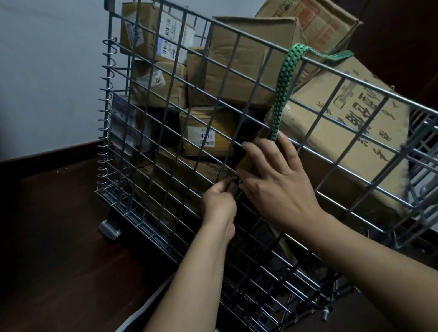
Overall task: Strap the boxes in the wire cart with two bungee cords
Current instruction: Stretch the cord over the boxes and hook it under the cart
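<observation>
A green bungee cord (282, 93) is held against the wire cart (239, 33), which is packed with cardboard boxes (241, 65).
The cord's lower end is pinched at the mesh by the curled fingers of the left grip (220, 203); from there the cord is run up over the cart's top rim. It is pressed to the wires by the right grip (276, 182), whose fingers are laid spread and nearly straight.

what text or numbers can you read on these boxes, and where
"4…11", middle hidden by wire: label on yellow box.
Dark sideways print on large box: cannot read.
Red marks on top box: too small.
White labels on upper-left box: blurred.
</observation>
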